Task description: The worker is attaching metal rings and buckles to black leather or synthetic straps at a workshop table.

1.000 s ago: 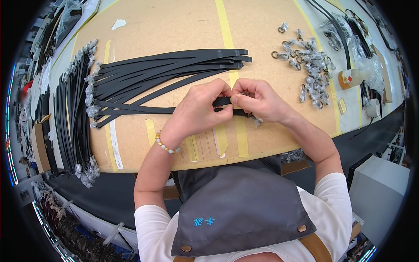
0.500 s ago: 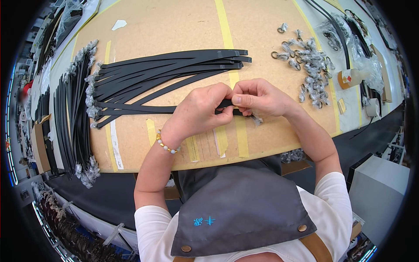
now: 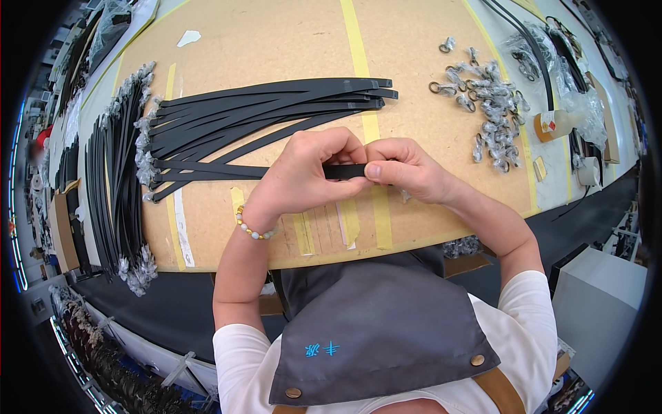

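A black strap runs level between my two hands, close above the table. My left hand curls round it, thumb below and fingers above, with a short length showing in between. At the strap's right part, my right hand pinches it between thumb and fingers. A bit of clear plastic wrap peeks out under the right hand; what it covers is hidden. Behind my hands lies a pile of black straps, their left ends wrapped in clear plastic. The pile's right ends are bare.
Several plastic-wrapped metal hooks with rings lie scattered at the right. A second bundle of black straps hangs over the table's left side. A bottle of amber liquid and a white roll stand at the far right. Yellow tape crosses the tabletop.
My left hand has shifted slightly left along the strap and its fingers have spread, baring more of the strap. The right hand stays nearly in place, now covering most of the wrapped end.
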`<action>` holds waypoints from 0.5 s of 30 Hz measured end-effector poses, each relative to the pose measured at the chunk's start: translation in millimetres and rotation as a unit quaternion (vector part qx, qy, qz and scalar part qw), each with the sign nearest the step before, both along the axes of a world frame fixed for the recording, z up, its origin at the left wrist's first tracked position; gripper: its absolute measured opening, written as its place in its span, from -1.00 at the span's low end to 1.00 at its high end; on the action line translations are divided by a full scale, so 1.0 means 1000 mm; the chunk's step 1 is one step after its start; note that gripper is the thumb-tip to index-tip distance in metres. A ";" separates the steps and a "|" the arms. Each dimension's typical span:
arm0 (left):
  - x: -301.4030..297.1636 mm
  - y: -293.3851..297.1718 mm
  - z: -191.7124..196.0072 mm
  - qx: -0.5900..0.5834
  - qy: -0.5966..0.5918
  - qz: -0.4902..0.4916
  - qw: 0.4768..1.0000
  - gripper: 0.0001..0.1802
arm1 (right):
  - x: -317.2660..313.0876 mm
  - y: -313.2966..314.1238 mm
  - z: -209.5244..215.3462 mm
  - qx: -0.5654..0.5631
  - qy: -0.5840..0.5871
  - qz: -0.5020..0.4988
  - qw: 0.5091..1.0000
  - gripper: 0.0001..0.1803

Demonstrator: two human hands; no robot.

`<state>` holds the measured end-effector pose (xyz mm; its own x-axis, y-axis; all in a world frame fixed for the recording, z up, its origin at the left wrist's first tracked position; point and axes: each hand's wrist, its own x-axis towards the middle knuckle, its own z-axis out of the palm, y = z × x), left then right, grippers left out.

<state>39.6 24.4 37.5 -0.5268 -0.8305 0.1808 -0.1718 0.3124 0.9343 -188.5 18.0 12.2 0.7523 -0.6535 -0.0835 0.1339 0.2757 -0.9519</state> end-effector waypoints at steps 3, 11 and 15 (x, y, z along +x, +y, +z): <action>0.006 0.001 0.007 0.020 -0.020 -0.018 0.999 -0.70 | -0.006 -0.004 0.008 -0.019 0.017 0.037 0.999 -0.67; 0.015 0.001 0.018 0.149 0.029 -0.003 0.988 -0.67 | -0.012 -0.013 0.002 0.017 -0.037 0.080 0.996 -0.66; 0.017 -0.002 0.019 0.184 0.027 -0.023 0.982 -0.69 | -0.010 -0.012 0.006 0.020 -0.020 0.084 0.996 -0.67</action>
